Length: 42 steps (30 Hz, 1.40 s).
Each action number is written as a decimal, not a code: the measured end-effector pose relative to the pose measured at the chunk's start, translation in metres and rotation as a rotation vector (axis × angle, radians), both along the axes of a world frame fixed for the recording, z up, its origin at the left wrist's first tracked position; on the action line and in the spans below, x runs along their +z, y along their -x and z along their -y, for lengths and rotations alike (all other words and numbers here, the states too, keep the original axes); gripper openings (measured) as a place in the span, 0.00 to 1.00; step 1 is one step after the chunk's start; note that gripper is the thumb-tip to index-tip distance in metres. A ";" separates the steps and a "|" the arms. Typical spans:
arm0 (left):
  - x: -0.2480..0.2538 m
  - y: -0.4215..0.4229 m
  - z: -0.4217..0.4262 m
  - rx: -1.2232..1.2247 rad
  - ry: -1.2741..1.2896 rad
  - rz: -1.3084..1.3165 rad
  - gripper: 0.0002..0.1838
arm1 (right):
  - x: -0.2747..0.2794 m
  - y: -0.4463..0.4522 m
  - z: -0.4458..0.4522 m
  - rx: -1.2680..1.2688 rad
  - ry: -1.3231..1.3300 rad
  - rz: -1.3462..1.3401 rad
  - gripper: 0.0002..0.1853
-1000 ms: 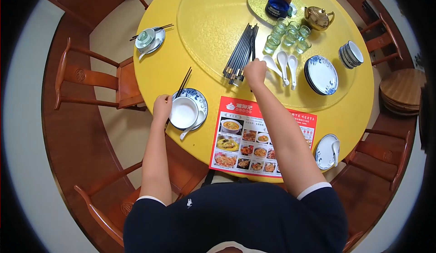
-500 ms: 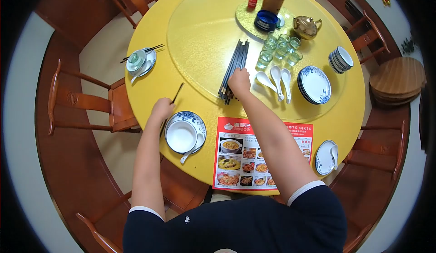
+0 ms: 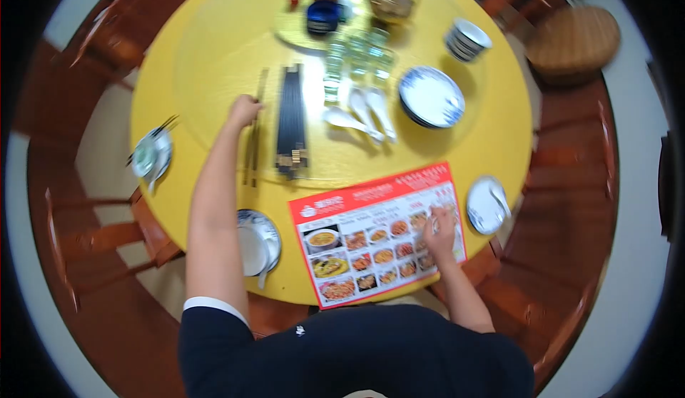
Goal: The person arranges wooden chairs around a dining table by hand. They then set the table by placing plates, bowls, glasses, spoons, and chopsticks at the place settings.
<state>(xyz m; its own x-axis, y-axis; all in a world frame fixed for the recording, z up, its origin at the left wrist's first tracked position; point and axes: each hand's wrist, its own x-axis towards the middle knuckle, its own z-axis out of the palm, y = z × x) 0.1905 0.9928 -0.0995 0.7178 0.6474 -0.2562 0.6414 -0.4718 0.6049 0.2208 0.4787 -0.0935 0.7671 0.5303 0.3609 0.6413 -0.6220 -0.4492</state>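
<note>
My left hand [image 3: 245,111] is closed around a pair of dark chopsticks [image 3: 252,159], over the near left part of the glass turntable. Just right of it lies a bundle of black chopsticks [image 3: 290,116] with gold ends. My right hand [image 3: 439,232] is over the right side of the red-bordered menu sheet [image 3: 371,255], its fingers curled together; what they hold, if anything, is too blurred to tell. A white bowl [image 3: 252,250] sits on a blue-patterned plate [image 3: 265,222] beside my left forearm, with a white spoon [image 3: 262,278] at its right.
White spoons [image 3: 357,112], green glasses [image 3: 357,55], stacked plates [image 3: 432,97] and stacked bowls [image 3: 467,39] stand on the yellow table [image 3: 492,141]. A gold teapot [image 3: 392,4] and blue ashtray [image 3: 323,17] are farther back. Place settings lie left [image 3: 163,152] and right [image 3: 484,209].
My left hand has moved forward from beside the bowl to the left of the chopstick bundle. My right hand has left the bundle and come back over the menu. The view has turned right.
</note>
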 end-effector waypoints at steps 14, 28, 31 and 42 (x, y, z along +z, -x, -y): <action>-0.011 -0.022 0.022 0.069 -0.435 0.036 0.21 | -0.030 -0.167 0.191 -0.586 0.450 -0.288 0.15; -0.001 0.303 0.117 0.645 -0.321 0.198 0.14 | 0.040 -0.099 -0.055 0.291 -0.182 -0.144 0.14; 0.006 0.317 0.163 0.676 -0.252 0.125 0.14 | 0.019 -0.076 -0.133 0.411 -0.158 -0.112 0.13; 0.001 0.298 0.276 0.623 -0.343 0.115 0.13 | 0.003 -0.072 -0.218 0.242 0.121 0.311 0.08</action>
<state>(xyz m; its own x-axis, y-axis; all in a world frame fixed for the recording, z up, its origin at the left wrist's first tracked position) -0.1070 0.7172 -0.0989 0.1993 0.9757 0.0906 0.7943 -0.2150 0.5682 0.2924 0.6971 -0.0906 0.4796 0.7350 0.4794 0.8691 -0.4733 -0.1438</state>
